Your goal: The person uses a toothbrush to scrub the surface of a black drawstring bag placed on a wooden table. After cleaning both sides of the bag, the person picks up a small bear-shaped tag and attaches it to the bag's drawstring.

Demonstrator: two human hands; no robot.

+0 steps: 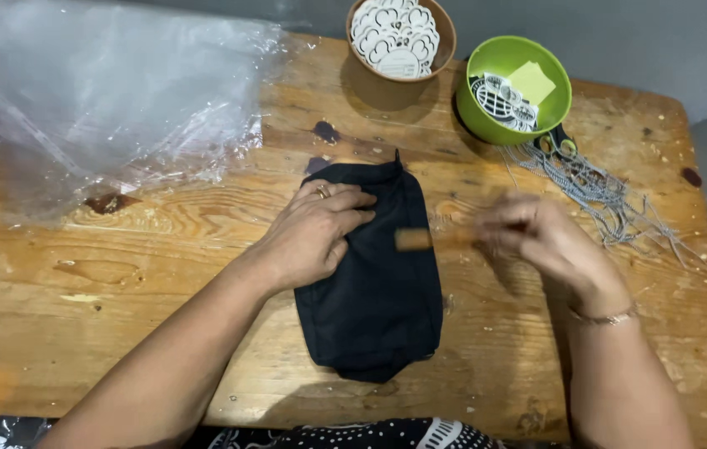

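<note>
Pressing black fabric pouch (374, 283) flat at mid-table
left hand (312, 233) fingers spread flat on pouch; right hand (541, 237) blurred, fingers pinched on small wooden stick (417, 239); green bowl (486, 116) behind

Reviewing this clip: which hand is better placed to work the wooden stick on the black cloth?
Probably the right hand: it already grips the blurred wooden stick at the black cloth's edge. The left hand lies flat on the cloth.

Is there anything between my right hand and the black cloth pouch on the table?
Nothing visible: only bare wooden table lies between the right hand and the black pouch. The left hand rests on it.
</note>
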